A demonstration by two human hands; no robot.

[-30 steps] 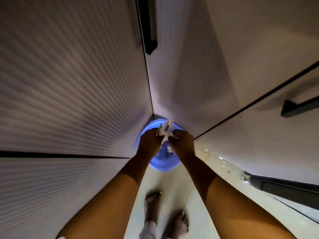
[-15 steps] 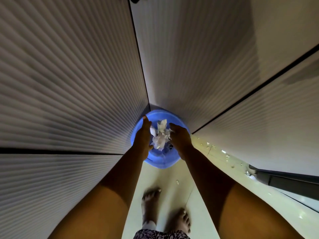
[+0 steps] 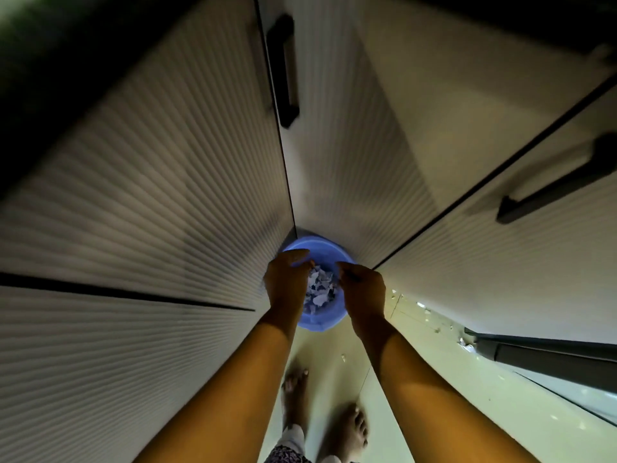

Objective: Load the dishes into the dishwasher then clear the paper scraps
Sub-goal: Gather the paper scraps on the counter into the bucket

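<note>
— Where are the paper scraps (image 3: 319, 292) now?

— Down in the blue bin (image 3: 319, 320), a loose pale heap between the two hands and below them. A second ago both hands clutched them as one wad above the bin. Half a second ago the wad hung between the parting hands. Now it lies inside.

— And the hands?

— The left hand (image 3: 287, 279) is over the near left part of the rim, fingers reaching forward and fairly straight, thumb pointing in toward the heap, nothing in it. The right hand (image 3: 362, 285) is over the right side of the rim with its fingers bent down. Its palm faces away, so I cannot tell whether a bit of paper stays in it. The hands are apart, with the heap showing in the gap.

— Anything left outside the bin?

— Yes. To the right of the right hand, small white bits (image 3: 422, 305) lie strung along the floor (image 3: 500, 396) at the foot of the cabinet, as they did before.

— What else is around?

— Ribbed cabinet doors (image 3: 150, 178) rise beyond both hands. A dark handle (image 3: 283, 68) far above the left hand is back in view; half a second ago it was almost out of frame. Bare feet (image 3: 295, 392) stand behind the forearms.
</note>
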